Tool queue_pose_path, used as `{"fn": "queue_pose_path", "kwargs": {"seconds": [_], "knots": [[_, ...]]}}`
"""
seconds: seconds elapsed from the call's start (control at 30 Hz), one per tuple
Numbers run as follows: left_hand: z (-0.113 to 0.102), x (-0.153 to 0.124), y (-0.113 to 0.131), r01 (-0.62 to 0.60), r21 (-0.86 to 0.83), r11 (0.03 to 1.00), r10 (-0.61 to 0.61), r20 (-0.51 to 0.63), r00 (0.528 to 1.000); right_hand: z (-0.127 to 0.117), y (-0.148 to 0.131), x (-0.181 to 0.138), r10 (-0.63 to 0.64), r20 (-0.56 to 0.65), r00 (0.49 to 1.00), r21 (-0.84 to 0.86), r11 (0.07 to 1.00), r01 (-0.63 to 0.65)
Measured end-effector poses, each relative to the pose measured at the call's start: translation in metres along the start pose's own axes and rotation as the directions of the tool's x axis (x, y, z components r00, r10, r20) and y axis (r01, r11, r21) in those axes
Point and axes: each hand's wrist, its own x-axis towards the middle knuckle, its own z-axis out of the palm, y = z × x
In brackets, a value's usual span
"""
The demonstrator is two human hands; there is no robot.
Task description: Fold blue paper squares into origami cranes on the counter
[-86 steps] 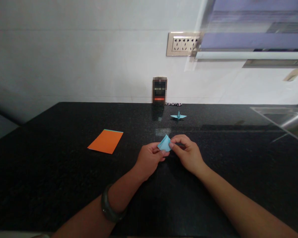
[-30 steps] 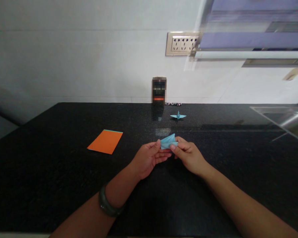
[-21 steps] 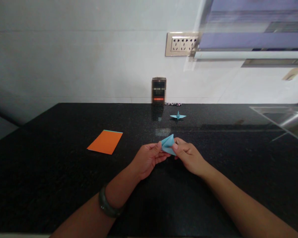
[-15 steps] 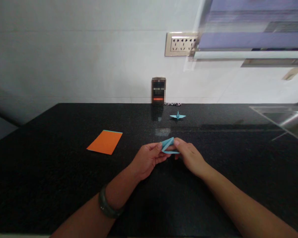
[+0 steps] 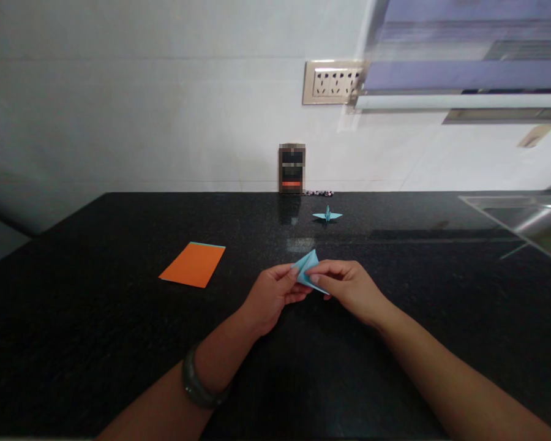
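Note:
A folded light-blue piece of origami paper (image 5: 307, 262) is held between both hands above the dark countertop. My left hand (image 5: 270, 295) pinches its left corner, thumb on top and fingers beneath. My right hand (image 5: 351, 288) has its thumb and index finger closed on the right part of the paper, hiding some of that side. One pointed tip sticks up between the hands, and another shows below the right thumb. Beyond them a finished blue paper crane (image 5: 327, 214) stands with its wings spread.
Orange paper sheets (image 5: 193, 264) lie in a stack on the left of the black countertop (image 5: 96, 343). A phone (image 5: 292, 169) leans on the wall, with a beaded strand (image 5: 320, 193) beside it. The sink (image 5: 532, 220) is at the right; a socket panel (image 5: 333, 82) is above.
The paper's open fold has flattened into a pointed shape. My right thumb and index finger have moved left onto its face, while my left hand keeps its pinch.

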Motion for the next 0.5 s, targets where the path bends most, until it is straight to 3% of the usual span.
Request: {"fn": "queue_pose_path", "kwargs": {"seconds": [0.17, 0.27, 0.4, 0.5], "knots": [[-0.001, -0.0002, -0.0003, -0.033, 0.097, 0.995, 0.037, -0.031, 0.999, 0.003, 0.0013, 0.0022, -0.013, -0.108, 0.994, 0.198, 0.98, 0.034], [-0.0006, 0.0004, -0.0008, -0.032, 0.145, 0.989, 0.038, -0.037, 0.999, 0.0037, 0.0009, 0.0034, -0.012, -0.109, 0.994, 0.263, 0.964, 0.04], [0.0001, 0.0011, -0.0018, -0.017, 0.152, 0.988, 0.022, -0.026, 0.999, 0.0027, 0.0035, 0.0025, -0.026, -0.08, 0.996, 0.047, 0.998, 0.029], [0.0007, 0.001, -0.0019, 0.011, 0.064, 0.998, -0.012, 0.01, 1.0, 0.0028, 0.008, 0.002, -0.091, -0.171, 0.981, -0.142, 0.988, 0.067]]}}
